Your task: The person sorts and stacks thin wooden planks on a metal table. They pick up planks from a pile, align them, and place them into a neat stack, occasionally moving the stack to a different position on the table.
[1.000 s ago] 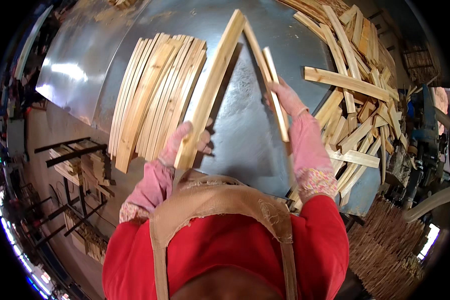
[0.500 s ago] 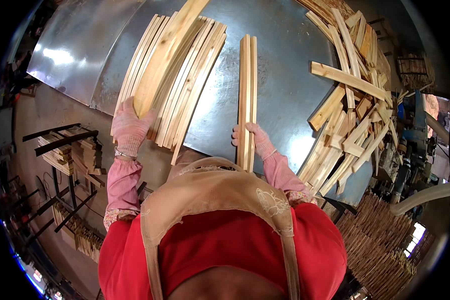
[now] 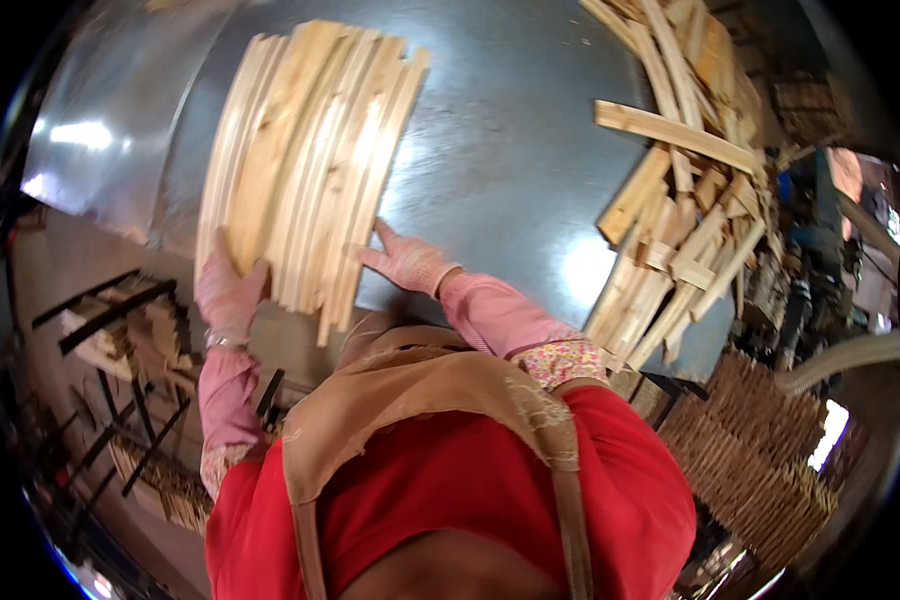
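Wood strips (image 3: 315, 170): rowed on metal table (image 3: 510, 180), left of centre; row now apparently wider;
Left hand (image 3: 230, 297): half-spread at row's near end, grip unclear;
Right hand (image 3: 412, 264): fingers apart, now rid of its two strips, at row's right edge

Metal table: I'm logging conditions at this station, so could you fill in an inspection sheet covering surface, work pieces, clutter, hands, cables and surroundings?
Surface: metal table, shiny, with a seam at left.
Work pieces: row of wooden slats, near ends uneven and past the table's near edge; one shows a broader face.
Clutter: jumbled pile of wood at right.
Hands: left hand at the row's near left corner; right hand at its right side, fingers spread.
Cables: nothing clearly seen.
Surroundings: black rack at left; pale hose at right.
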